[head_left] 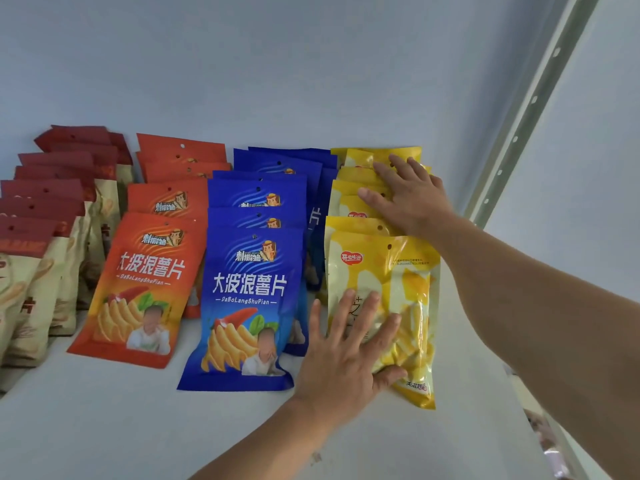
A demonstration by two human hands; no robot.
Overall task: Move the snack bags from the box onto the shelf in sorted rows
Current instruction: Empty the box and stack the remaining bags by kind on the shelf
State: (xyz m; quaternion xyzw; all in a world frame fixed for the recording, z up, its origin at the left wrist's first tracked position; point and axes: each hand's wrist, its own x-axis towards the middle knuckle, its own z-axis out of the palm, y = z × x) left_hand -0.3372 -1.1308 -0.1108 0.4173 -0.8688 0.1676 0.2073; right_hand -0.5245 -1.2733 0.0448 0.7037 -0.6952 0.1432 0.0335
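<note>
While four colour-sorted rows fill the white shelf [104, 410], both hands' spread fingers [349, 313] press glossy yellow snack bags [408, 271] flat; the box is unseen.

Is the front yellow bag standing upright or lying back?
Lying back. The front yellow bag leans on the yellow bags behind it, printed face up, with the left hand pressing flat on it, fingers spread.

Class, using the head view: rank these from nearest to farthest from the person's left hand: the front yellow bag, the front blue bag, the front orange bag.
1. Front yellow bag: the left hand rests on it.
2. Front blue bag: just left of the hand.
3. Front orange bag: further left, beyond the blue one.
</note>
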